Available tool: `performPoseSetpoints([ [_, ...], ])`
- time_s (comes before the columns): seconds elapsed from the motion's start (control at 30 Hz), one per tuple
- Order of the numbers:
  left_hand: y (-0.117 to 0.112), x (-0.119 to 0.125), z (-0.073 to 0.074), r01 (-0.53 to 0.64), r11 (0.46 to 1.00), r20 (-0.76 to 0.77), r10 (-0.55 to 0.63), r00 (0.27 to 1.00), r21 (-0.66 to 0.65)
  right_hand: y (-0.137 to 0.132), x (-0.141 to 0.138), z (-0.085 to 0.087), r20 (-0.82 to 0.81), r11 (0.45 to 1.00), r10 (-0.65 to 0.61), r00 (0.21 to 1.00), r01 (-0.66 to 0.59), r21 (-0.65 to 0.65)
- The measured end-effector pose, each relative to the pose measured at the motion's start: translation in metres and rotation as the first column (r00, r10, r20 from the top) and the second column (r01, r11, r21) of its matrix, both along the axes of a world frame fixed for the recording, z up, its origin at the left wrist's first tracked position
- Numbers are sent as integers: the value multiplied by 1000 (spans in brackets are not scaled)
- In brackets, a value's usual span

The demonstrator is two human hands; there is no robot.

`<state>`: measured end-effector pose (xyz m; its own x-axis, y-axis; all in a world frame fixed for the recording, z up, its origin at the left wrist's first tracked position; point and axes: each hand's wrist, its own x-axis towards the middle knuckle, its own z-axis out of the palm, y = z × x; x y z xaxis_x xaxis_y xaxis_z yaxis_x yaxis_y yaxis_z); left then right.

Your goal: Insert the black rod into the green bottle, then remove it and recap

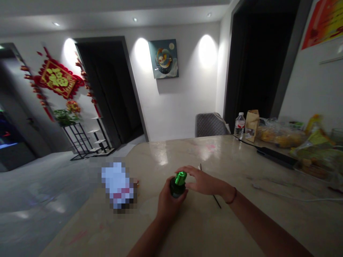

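My left hand (170, 201) is wrapped round a dark, rounded bottle-like object (175, 190) just above or on the table. Shiny green foil (181, 177) covers its narrow upper part. Around that foil curl the thumb and fingers of my right hand (199, 180), which comes in from the right with a thin band on the wrist. Beneath the right hand a thin dark stick (217, 201) lies on the table, its middle hidden. The lower part of the dark object is covered by my left fingers.
The pale marble-like table (241, 225) carries a blurred-out bluish item (118, 185) on the left. Along the right stand a water bottle (239, 125), a paper bag (252, 125), bagged food (281, 135) and a black power strip (277, 157). A white cable (294, 198) crosses the right side. Beyond is a grey chair (210, 125).
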<state>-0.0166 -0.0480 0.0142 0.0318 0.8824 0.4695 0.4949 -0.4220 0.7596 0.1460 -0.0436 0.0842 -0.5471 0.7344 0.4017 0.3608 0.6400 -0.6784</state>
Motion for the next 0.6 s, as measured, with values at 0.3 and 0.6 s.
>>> performPoseSetpoints([
  [0.3, 0, 1, 0, -24, 999, -5, 24, 1000, -27, 7, -13, -18, -115, 979, -201, 973, 195, -58],
  [0.6, 8, 6, -4, -71, 996, 29, 73, 997, -57, 15, -13, -2, 42, 958, -281, 959, 283, -51],
])
